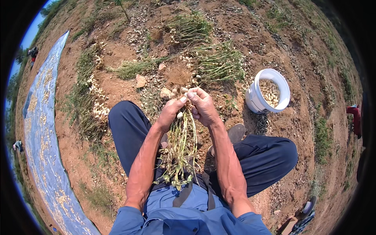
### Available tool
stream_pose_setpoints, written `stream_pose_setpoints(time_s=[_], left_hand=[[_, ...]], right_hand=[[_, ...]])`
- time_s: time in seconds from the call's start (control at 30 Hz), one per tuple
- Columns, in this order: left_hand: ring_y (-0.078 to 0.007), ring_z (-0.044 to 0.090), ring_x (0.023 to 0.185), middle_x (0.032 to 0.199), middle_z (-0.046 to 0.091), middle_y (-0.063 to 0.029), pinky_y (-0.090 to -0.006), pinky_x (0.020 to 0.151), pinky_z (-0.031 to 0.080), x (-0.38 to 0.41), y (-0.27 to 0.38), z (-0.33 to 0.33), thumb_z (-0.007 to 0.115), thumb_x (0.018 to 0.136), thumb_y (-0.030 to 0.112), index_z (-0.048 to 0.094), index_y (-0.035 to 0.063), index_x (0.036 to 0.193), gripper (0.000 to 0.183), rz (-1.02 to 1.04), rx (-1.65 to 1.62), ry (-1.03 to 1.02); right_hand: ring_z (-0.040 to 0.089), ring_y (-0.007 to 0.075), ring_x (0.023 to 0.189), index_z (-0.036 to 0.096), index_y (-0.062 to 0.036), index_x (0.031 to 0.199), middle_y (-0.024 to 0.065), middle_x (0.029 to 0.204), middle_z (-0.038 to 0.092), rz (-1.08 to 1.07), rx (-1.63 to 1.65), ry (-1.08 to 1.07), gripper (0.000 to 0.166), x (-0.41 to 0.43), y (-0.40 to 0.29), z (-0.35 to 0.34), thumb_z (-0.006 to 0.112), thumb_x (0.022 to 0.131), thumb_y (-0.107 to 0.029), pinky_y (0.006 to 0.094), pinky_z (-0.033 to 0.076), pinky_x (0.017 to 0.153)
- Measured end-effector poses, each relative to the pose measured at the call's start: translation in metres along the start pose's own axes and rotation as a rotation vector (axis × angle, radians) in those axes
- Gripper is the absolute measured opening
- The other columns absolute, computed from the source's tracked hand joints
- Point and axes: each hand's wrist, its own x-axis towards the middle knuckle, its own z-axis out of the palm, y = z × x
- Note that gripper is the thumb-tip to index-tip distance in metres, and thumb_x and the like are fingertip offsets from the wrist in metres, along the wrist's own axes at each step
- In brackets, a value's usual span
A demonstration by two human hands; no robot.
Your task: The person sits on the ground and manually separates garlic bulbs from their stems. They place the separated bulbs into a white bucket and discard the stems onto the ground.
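Observation:
Both of my hands meet in front of me around the root end of an uprooted peanut plant (182, 132), whose stems and leaves hang down toward my lap. My left hand (171, 113) grips the plant where the stems join the roots. With thumb and forefinger pinched near a peanut pod at the roots, my right hand (203, 107) touches my left fingertips. One pale peanut pod (179, 115) shows just below my left thumb. To the right stands a white plastic bucket (252, 98) holding many loose peanuts (269, 92).
Pulled peanut plants lie in heaps ahead (218, 63) and on the left (85, 94), pods attached. Stones (141, 80) sit on the reddish soil. A long pale plastic sheet (44, 123) strewn with peanuts runs along the far left. Other people (18, 146) are in the distance.

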Motion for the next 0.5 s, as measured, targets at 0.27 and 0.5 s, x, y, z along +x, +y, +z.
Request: stream_pose_setpoints(time_s=[0.27,0.5], left_hand=[[-0.0118,0.063,0.089,0.096,0.071,-0.0035,-0.0281,0.084,0.050,-0.012,0.015,0.020,0.054,0.103,0.044,0.068,0.0001,0.111,0.047,-0.121,-0.024,0.019],[-0.0171,0.070,0.075,0.092,0.073,-0.0105,-0.0293,0.071,0.058,0.000,-0.011,0.010,0.050,0.103,0.031,0.064,-0.0012,0.113,0.037,-0.109,-0.271,0.158]], right_hand=[[0.043,0.0042,0.041,0.060,-0.0092,0.099,-0.0040,0.068,0.055,0.019,-0.066,-0.142,0.026,0.002,0.001,-0.022,0.078,0.093,-0.027,0.0219,0.030,0.034],[0.045,0.0050,0.044,0.061,-0.0054,0.099,-0.0010,0.069,0.055,-0.034,0.114,-0.004,0.009,0.003,0.013,-0.009,0.058,0.092,-0.011,0.0222,0.034,0.034]])
